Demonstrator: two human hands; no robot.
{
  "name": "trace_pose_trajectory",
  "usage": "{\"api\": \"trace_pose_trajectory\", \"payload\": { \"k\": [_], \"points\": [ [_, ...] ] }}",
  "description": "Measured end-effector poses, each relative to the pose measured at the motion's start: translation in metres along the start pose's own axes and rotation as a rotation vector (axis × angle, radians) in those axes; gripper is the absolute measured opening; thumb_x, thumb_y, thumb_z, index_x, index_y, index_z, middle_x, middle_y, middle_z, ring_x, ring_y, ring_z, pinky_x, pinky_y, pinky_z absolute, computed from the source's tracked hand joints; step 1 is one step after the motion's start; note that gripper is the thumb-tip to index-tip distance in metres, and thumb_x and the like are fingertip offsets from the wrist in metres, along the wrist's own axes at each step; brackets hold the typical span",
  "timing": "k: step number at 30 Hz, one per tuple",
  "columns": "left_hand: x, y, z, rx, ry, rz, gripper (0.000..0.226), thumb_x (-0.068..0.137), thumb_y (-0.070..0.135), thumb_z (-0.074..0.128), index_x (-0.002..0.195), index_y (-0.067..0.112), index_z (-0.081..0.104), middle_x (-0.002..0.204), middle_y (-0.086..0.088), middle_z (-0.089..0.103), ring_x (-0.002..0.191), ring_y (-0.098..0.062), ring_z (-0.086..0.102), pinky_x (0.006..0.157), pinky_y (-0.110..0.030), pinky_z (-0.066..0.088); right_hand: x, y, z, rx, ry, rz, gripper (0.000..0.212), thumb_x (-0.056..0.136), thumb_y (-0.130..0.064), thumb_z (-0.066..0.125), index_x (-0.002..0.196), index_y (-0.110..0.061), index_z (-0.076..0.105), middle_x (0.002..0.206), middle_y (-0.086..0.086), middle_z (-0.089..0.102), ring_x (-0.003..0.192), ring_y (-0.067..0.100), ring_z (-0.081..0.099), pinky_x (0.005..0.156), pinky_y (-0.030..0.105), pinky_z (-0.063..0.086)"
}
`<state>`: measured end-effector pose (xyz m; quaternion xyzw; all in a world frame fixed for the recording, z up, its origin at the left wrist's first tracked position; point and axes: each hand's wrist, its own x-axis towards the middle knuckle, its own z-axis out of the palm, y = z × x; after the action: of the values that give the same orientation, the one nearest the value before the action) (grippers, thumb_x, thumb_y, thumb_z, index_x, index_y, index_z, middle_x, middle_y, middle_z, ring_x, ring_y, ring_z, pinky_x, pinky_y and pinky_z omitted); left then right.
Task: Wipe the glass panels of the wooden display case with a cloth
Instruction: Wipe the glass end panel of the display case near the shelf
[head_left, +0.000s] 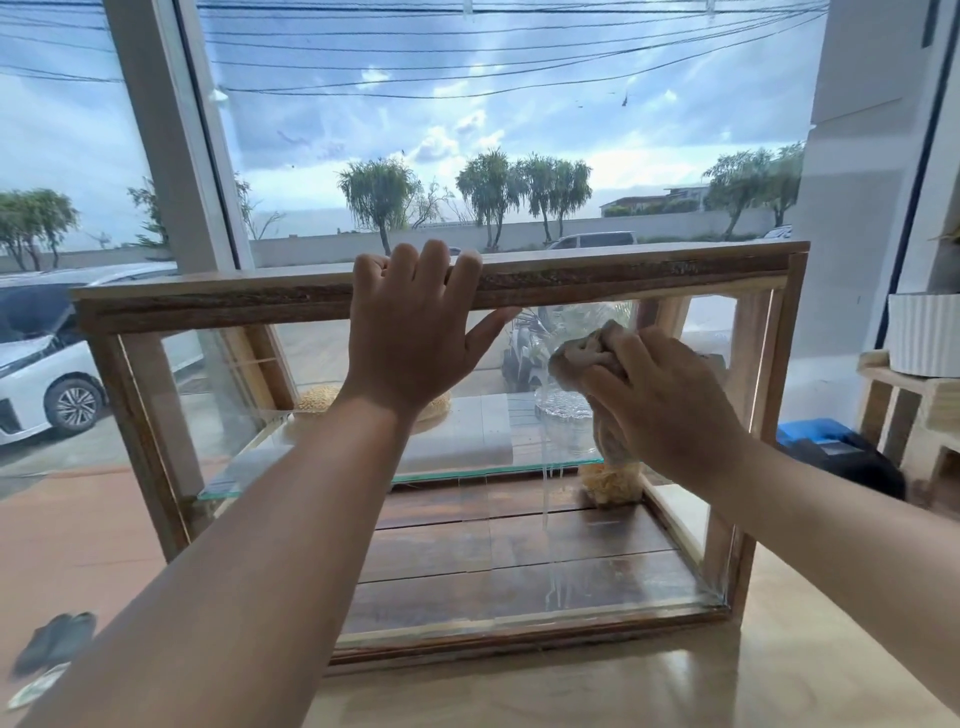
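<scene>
Left hand grips the top rail of the wooden case, its fingers hooked over the far edge of the rail and its thumb stretched out to the right along the underside. Right hand is closed around a bunched beige cloth and presses it against the front glass, high up and toward the right end of the case. Thin streaks of liquid run down the glass below the cloth. The case stands on a pale wooden table, with its long front side facing the person. Inside it, a glass shelf spans the middle and dark wooden boards form the floor. A straw-coloured round item lies on the shelf at the far left, partly hidden behind the left arm. Beyond the case is a large window showing trees, overhead wires and a cloudy sky, with a white car parked outside on the left. A ribbed white pot sits on a wooden stand at the right edge.
</scene>
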<state>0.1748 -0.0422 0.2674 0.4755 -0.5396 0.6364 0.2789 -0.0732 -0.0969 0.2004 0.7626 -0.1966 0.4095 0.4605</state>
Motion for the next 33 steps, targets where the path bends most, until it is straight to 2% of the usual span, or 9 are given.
{"api": "trace_pose_trajectory", "payload": {
  "k": [2,4,8,10,13,16,22,29,33],
  "points": [
    [0.0,0.0,0.0,-0.002,-0.001,0.002,0.059,0.102,0.064,0.033,0.105,0.009,0.056,0.093,-0.012,0.056,0.077,-0.029,0.049,0.068,-0.04,0.031,-0.009,0.001,-0.001,0.044,-0.087,-0.09,0.023,0.099,-0.034,0.059,0.103,-0.012,0.055,0.116,0.02,0.061,0.084,0.035,0.057,0.064,0.043,0.051],
    [0.0,0.0,0.0,0.003,0.002,-0.002,0.059,0.102,0.064,0.033,0.106,0.009,0.056,0.093,-0.012,0.056,0.077,-0.029,0.049,0.067,-0.04,0.031,0.001,0.006,-0.006,0.036,-0.071,-0.111,0.015,0.102,-0.026,0.056,0.106,-0.012,0.057,0.119,0.016,0.062,0.083,0.034,0.058,0.063,0.044,0.051],
    [0.0,0.0,0.0,-0.001,0.006,0.003,0.058,0.102,0.063,0.034,0.105,0.009,0.056,0.092,-0.012,0.056,0.077,-0.029,0.05,0.067,-0.04,0.032,0.042,0.003,-0.012,-0.009,0.147,0.01,0.012,0.104,-0.021,0.056,0.114,-0.016,0.058,0.096,0.005,0.066,0.071,0.025,0.056,0.055,0.039,0.05],
    [0.0,0.0,-0.001,-0.002,0.006,0.006,0.058,0.102,0.062,0.034,0.105,0.009,0.055,0.093,-0.012,0.056,0.077,-0.029,0.05,0.067,-0.04,0.032,0.044,-0.005,-0.009,0.016,0.172,0.044,0.015,0.103,-0.02,0.057,0.113,-0.012,0.065,0.092,0.005,0.066,0.07,0.025,0.057,0.055,0.038,0.051],
    [0.0,-0.001,-0.002,0.001,-0.002,0.003,0.058,0.102,0.063,0.034,0.106,0.009,0.055,0.093,-0.012,0.056,0.077,-0.029,0.05,0.067,-0.04,0.032,0.026,-0.014,-0.003,0.02,0.094,-0.028,0.006,0.098,-0.012,0.063,0.098,-0.009,0.068,0.091,0.009,0.064,0.071,0.025,0.057,0.053,0.038,0.051],
    [0.0,0.001,-0.002,-0.004,-0.007,0.005,0.059,0.102,0.063,0.032,0.107,0.009,0.056,0.094,-0.012,0.056,0.077,-0.028,0.05,0.067,-0.04,0.032,0.018,-0.014,-0.01,0.043,-0.001,-0.12,0.003,0.095,-0.009,0.064,0.096,-0.011,0.067,0.087,0.007,0.062,0.069,0.023,0.057,0.051,0.035,0.049],
    [-0.001,0.0,0.0,0.002,0.013,0.003,0.058,0.102,0.063,0.033,0.105,0.009,0.056,0.092,-0.012,0.056,0.077,-0.029,0.05,0.067,-0.04,0.032,0.052,-0.008,-0.017,0.051,0.137,0.128,0.015,0.102,-0.023,0.058,0.099,-0.016,0.07,0.081,0.0,0.06,0.068,0.02,0.058,0.048,0.033,0.048],
    [0.0,0.0,-0.002,0.004,-0.006,0.006,0.059,0.102,0.063,0.032,0.106,0.009,0.056,0.095,-0.013,0.057,0.079,-0.029,0.051,0.067,-0.04,0.031,0.01,-0.02,-0.013,0.109,-0.071,-0.089,0.008,0.092,-0.012,0.065,0.099,-0.015,0.064,0.086,0.005,0.061,0.067,0.022,0.058,0.049,0.031,0.045],
    [-0.001,0.0,0.0,0.005,0.006,0.003,0.06,0.102,0.063,0.032,0.105,0.009,0.057,0.094,-0.013,0.057,0.078,-0.029,0.051,0.067,-0.041,0.032,0.038,-0.011,-0.017,0.111,0.065,0.124,0.003,0.097,-0.02,0.064,0.094,-0.019,0.062,0.083,0.005,0.055,0.068,0.023,0.055,0.047,0.028,0.04]
  ]
}}
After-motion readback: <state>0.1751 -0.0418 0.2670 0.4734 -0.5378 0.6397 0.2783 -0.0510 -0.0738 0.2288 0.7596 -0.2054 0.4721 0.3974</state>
